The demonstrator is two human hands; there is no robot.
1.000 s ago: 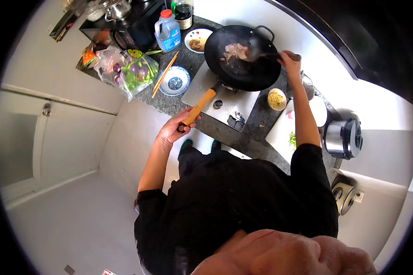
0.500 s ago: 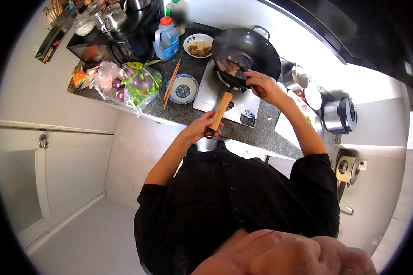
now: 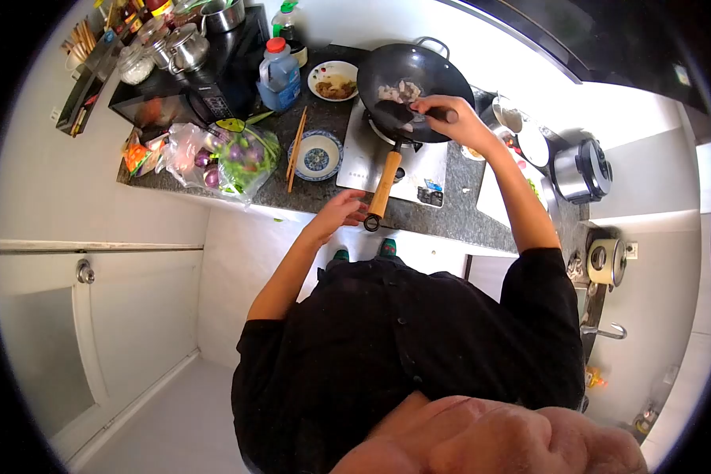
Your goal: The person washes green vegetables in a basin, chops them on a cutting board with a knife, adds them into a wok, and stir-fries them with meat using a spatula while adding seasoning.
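Note:
A black wok (image 3: 450,83) with a wooden handle (image 3: 385,186) sits on the silver cooktop (image 3: 359,162), its handle pointing toward me. Pale pieces of meat (image 3: 400,92) lie inside it. My right hand (image 3: 460,118) is closed around the dark handle of a spatula (image 3: 441,114), whose blade is down in the wok among the food. Beside the end of the wok handle, my left hand (image 3: 341,216) has its fingers apart and holds nothing. The fingertips are very close to the wood; whether they touch it I cannot tell.
Left of the cooktop are a blue-patterned bowl (image 3: 332,162), chopsticks (image 3: 296,150), a plate of brownish food (image 3: 324,73) and a blue jug (image 3: 280,83). Bagged vegetables (image 3: 241,162) lie farther left. A white cutting board (image 3: 499,197) and a pressure cooker (image 3: 573,174) stand right.
My left hand has let go of the wok handle and shifted slightly left. The right hand has moved the spatula, and the meat now lies spread farther back in the wok.

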